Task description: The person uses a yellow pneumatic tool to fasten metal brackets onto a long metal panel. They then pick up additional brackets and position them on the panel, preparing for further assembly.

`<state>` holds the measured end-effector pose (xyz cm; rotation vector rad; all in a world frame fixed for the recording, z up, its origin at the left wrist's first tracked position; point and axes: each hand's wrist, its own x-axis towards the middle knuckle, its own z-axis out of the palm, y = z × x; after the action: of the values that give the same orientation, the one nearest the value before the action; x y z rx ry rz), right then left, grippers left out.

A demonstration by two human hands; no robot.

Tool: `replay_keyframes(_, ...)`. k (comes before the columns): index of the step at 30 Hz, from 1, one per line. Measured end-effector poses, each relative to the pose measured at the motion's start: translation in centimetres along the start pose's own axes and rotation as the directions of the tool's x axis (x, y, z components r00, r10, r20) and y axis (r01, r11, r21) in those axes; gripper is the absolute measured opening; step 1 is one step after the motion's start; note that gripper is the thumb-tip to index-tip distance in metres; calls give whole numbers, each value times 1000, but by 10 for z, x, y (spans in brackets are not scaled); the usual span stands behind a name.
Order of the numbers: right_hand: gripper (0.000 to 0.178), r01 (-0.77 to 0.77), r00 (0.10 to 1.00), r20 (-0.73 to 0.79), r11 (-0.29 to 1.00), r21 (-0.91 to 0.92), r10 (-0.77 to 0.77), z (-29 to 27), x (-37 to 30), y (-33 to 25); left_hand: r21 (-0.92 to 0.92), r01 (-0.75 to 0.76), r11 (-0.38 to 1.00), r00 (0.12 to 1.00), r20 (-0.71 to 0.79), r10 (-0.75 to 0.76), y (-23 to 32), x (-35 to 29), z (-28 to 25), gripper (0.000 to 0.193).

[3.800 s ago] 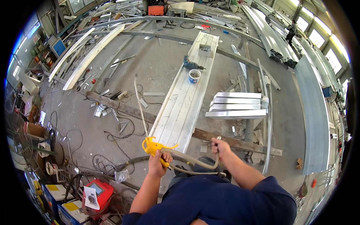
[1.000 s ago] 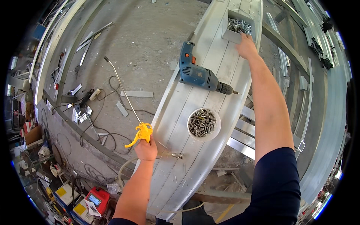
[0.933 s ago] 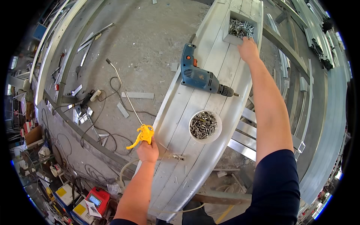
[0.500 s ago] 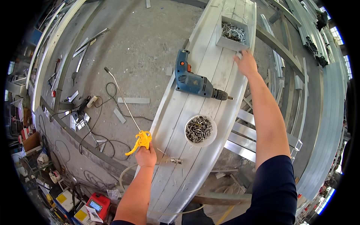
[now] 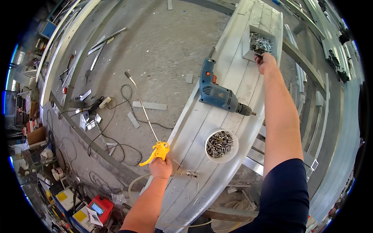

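Observation:
My left hand (image 5: 161, 168) is closed round the handle of a yellow air blow gun (image 5: 159, 152), whose long thin metal nozzle points away over the floor. My right hand (image 5: 266, 63) has its fingers curled at the near rim of a grey metal box (image 5: 248, 53), seemingly gripping it; the fingertips are partly hidden. Loose screws or rivets (image 5: 259, 42) fill the box. Between my arms, a blue corded drill (image 5: 219, 93) lies on its side, its chuck and bit to the right. Nearer me stands a round white tub (image 5: 234, 150) of small metal fasteners.
Box, drill and tub rest on a long ribbed metal panel (image 5: 229, 73). A hose fitting (image 5: 190, 174) lies by my left hand. Offcuts (image 5: 150, 105) and cables lie on the concrete floor. A red device with a screen (image 5: 99, 209) is at lower left; metal profiles (image 5: 307, 73) are stacked right.
My right hand has moved onto the box's near rim and its fingers have curled there. The whole view has shifted; my left hand still holds the blow gun.

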<state>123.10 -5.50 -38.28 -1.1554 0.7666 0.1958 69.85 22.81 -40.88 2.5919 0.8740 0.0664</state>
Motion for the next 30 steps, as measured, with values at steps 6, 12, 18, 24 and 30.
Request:
replay_keyframes(6, 13, -231, 926, 345, 954, 192, 155, -74, -94, 3, 149, 152, 977, 977, 127, -171, -1, -1, -6, 36)
replay_keyframes(12, 10, 10, 1000, 26, 993, -114, -7, -317, -252, 50, 70, -3, 998, 999, -35, 6, -4, 0, -1, 44)
replay_keyframes(18, 17, -368, 915, -303, 860, -354, 267, -485, -402, 166, 194, -16, 981, 998, -57, 28, -18, 3, 9, 48)
replay_keyframes(24, 18, -711, 646, -512, 690, -135, 566, -621, -373, 379, 236, -65, 970, 986, -134, 99, -25, -2, 17, 50)
replay_keyframes(30, 10, -408, 508, -593, 781, 473, 625, -637, -291, 519, 206, -129, 970, 966, -194, 169, -27, 4, 14, 56)
